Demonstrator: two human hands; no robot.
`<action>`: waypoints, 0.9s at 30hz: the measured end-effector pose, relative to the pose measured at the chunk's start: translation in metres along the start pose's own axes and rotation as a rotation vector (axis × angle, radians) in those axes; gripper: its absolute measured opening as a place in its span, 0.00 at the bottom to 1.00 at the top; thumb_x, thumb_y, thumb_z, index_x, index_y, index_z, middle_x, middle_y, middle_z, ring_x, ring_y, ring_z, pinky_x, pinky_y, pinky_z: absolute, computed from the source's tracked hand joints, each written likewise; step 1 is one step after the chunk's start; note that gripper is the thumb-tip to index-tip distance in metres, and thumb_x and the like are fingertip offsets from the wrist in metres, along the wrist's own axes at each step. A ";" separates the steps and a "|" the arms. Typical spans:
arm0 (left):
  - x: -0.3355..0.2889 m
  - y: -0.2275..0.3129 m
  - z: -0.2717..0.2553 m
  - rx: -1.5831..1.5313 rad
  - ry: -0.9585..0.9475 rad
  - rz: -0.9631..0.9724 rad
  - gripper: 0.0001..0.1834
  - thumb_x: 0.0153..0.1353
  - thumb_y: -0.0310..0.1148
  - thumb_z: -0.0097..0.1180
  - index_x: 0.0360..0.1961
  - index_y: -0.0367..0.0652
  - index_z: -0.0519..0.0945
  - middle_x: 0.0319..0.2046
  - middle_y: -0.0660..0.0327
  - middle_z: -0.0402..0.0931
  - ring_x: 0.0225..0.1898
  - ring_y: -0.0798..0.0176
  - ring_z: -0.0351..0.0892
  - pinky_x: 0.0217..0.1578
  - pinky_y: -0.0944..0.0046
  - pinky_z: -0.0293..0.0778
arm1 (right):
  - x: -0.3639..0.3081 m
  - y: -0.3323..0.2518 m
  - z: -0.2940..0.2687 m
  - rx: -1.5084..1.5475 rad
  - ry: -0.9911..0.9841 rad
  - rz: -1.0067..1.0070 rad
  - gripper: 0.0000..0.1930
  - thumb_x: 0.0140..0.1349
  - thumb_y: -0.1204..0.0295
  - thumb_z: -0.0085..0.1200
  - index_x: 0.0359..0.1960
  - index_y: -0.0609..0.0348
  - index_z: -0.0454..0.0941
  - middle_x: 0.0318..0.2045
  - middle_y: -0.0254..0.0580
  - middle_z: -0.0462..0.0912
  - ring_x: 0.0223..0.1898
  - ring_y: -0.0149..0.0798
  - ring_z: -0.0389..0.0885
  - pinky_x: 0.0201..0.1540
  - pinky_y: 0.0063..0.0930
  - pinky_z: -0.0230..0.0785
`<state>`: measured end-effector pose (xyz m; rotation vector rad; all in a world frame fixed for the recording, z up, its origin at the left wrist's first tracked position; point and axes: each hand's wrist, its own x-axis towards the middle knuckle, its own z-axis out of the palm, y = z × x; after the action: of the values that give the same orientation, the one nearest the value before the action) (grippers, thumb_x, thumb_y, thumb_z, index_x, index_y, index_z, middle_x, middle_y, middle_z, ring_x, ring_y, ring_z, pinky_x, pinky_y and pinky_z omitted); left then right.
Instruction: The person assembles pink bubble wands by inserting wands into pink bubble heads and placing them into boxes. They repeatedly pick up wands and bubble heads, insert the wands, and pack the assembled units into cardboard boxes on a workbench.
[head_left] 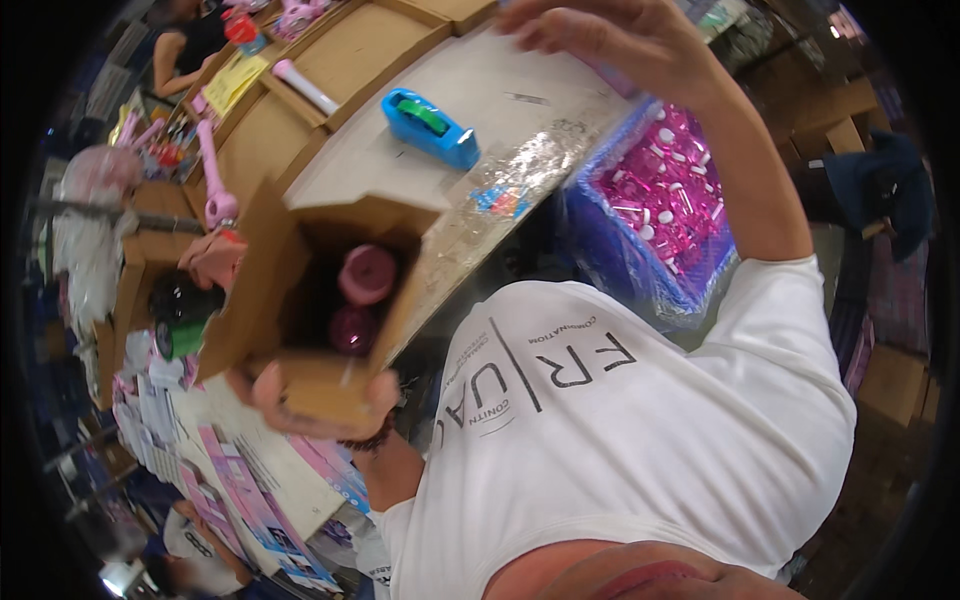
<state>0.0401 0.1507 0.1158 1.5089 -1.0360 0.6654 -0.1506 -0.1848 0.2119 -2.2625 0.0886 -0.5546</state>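
Observation:
An open cardboard box [255,262] is tilted toward me, with my left hand [300,422] wrapped round its lower side. Inside, two round pink pieces [367,274] show; the deeper part is in shadow. My right hand [625,42] is raised over the far side of the table, fingers loosely stretched and holding nothing visible. Between the hands, a blue tape dispenser [455,145] with a green roll hub lies on the white table [350,165].
On the right, a plastic-lined blue crate [590,235] holds many magenta pieces with white caps. Cardboard trays [375,50] stand at the back, beside a pink long-handled piece [212,170]. Printed sheets [240,480] lie at the lower left. Two other people are at the left edges.

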 end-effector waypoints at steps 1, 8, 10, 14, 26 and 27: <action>0.002 -0.003 -0.001 0.061 0.047 -0.020 0.51 0.44 0.71 0.60 0.55 0.37 0.64 0.59 0.42 0.60 0.63 0.43 0.58 0.59 0.45 0.61 | -0.025 0.040 -0.021 -0.143 0.049 0.108 0.16 0.69 0.62 0.48 0.45 0.61 0.80 0.36 0.39 0.82 0.37 0.31 0.80 0.41 0.25 0.73; 0.010 -0.006 0.010 0.172 -0.018 -0.131 0.53 0.42 0.73 0.60 0.56 0.40 0.64 0.54 0.52 0.62 0.48 0.55 0.71 0.45 0.60 0.73 | -0.279 0.250 0.002 -0.434 0.182 1.289 0.36 0.51 0.43 0.61 0.41 0.73 0.77 0.28 0.56 0.82 0.30 0.46 0.83 0.35 0.40 0.73; 0.008 -0.001 0.015 0.132 -0.089 -0.147 0.52 0.41 0.72 0.62 0.56 0.41 0.65 0.56 0.51 0.61 0.52 0.54 0.69 0.48 0.59 0.71 | -0.315 0.280 0.027 -0.225 0.361 1.498 0.39 0.48 0.40 0.62 0.37 0.75 0.78 0.31 0.59 0.83 0.35 0.50 0.83 0.40 0.41 0.73; 0.007 0.008 0.022 0.108 -0.294 0.021 0.49 0.42 0.67 0.66 0.56 0.43 0.63 0.58 0.49 0.56 0.62 0.45 0.58 0.59 0.47 0.60 | -0.328 0.323 0.058 -0.437 0.427 1.525 0.45 0.44 0.44 0.65 0.52 0.77 0.70 0.47 0.67 0.78 0.50 0.58 0.78 0.49 0.39 0.71; 0.012 0.016 0.009 -0.034 -0.254 0.043 0.46 0.39 0.61 0.71 0.54 0.48 0.65 0.61 0.38 0.53 0.61 0.37 0.61 0.59 0.43 0.66 | -0.154 0.138 0.007 0.416 0.470 0.546 0.37 0.55 0.65 0.54 0.66 0.64 0.58 0.61 0.47 0.67 0.59 0.41 0.69 0.59 0.33 0.64; 0.011 0.015 0.008 -0.056 -0.245 0.045 0.47 0.39 0.61 0.72 0.55 0.48 0.65 0.61 0.38 0.53 0.61 0.37 0.62 0.58 0.43 0.66 | -0.121 0.106 0.005 0.316 0.370 0.393 0.39 0.54 0.62 0.56 0.67 0.64 0.56 0.63 0.49 0.65 0.63 0.43 0.66 0.63 0.34 0.60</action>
<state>0.0305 0.1405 0.1307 1.5481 -1.2666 0.4854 -0.2466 -0.2256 0.0893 -1.7535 0.5765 -0.7092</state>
